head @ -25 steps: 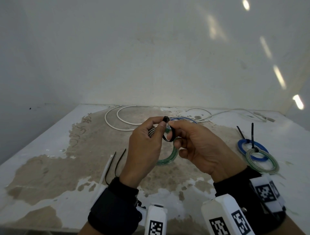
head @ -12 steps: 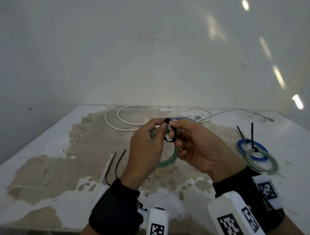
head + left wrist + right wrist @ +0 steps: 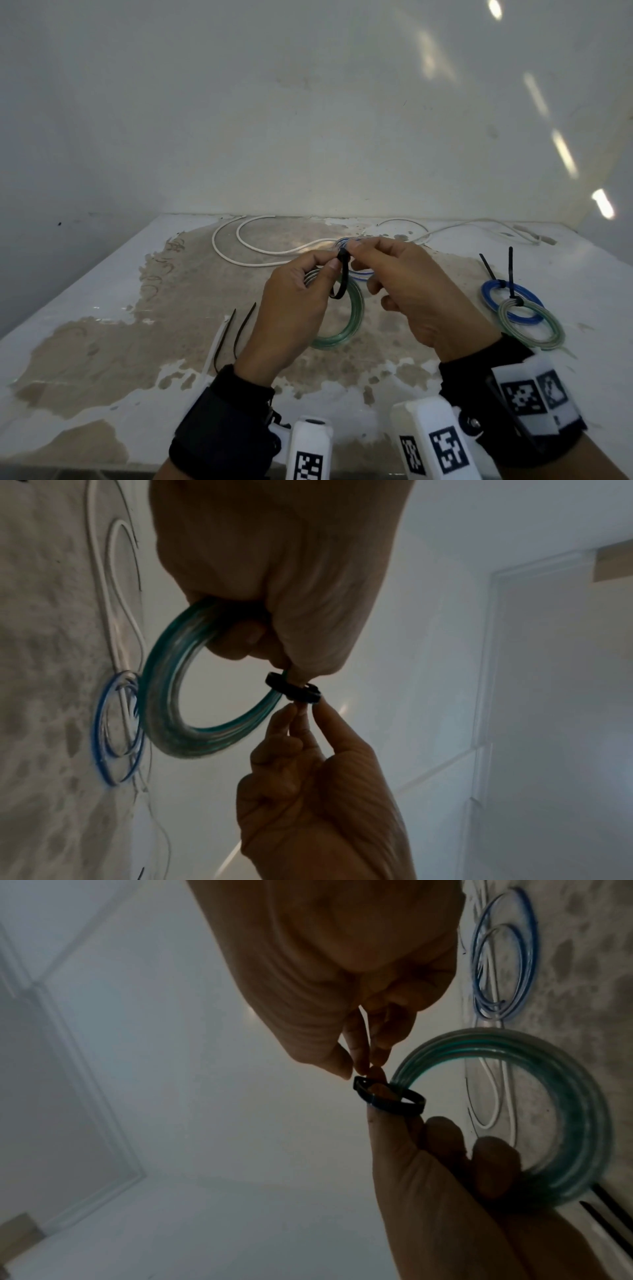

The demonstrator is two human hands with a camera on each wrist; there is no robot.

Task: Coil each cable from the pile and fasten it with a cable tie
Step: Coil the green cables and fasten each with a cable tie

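Observation:
A coiled green cable (image 3: 346, 329) hangs in the air from my left hand (image 3: 329, 271), whose curled fingers grip its top; the coil (image 3: 163, 696) (image 3: 561, 1096) shows in both wrist views. A black cable tie (image 3: 342, 278) forms a loose loop round the coil's strands. My left thumb and forefinger steady that tie (image 3: 388, 1097). My right hand (image 3: 353, 249) pinches the tie (image 3: 293, 691) at its head with thumb and fingertips (image 3: 346, 1066). The tie's tail end is hidden between the fingers.
A loose blue cable (image 3: 114, 731) and a long white cable (image 3: 239, 248) lie on the worn table (image 3: 102, 325) behind my hands. Two tied coils, blue (image 3: 491, 301) and pale green (image 3: 548, 334), rest at the right. Spare ties (image 3: 239, 329) lie at the left.
Both hands stay together over the coil and have lifted a little. The tie's loop looks longer and narrower than before, with my right fingertips now on its head.

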